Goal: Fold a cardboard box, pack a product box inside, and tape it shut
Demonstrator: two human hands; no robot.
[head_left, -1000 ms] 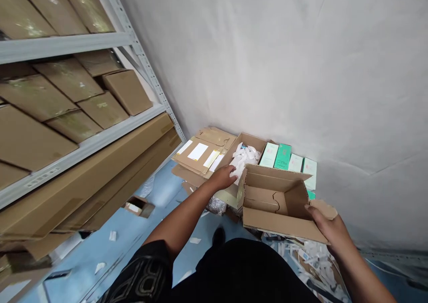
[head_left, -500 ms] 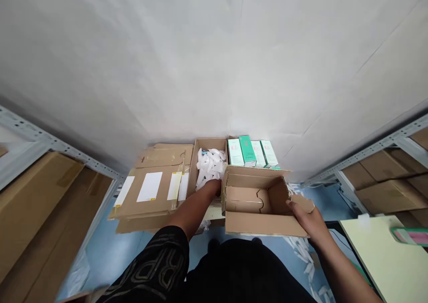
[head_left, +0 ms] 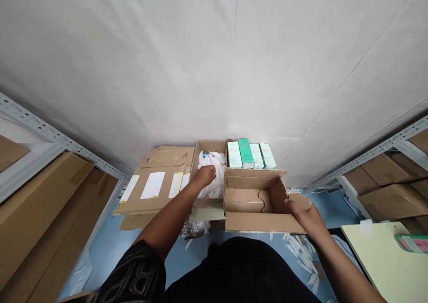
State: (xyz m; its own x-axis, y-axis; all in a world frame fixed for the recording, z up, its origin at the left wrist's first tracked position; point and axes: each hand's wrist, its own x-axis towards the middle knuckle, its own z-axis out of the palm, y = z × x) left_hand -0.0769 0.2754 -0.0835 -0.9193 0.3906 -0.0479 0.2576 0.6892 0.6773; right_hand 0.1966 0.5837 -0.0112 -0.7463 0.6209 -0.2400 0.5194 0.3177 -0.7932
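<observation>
White packets [head_left: 214, 171] fill an open carton on the floor, directly left of the empty cardboard box [head_left: 257, 205] we hold. Our left hand [head_left: 204, 176] rests on the pile, fingers curled over the packets; we cannot tell whether any is gripped. Our right hand [head_left: 306, 216] clasps the empty box's right flap. We judge it best to keep that box level and close beside the carton. Green boxes [head_left: 250, 155] stand just behind it.

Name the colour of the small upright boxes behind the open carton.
Green: the small upright boxes are pale mint with one darker green, seen in the head view.
</observation>
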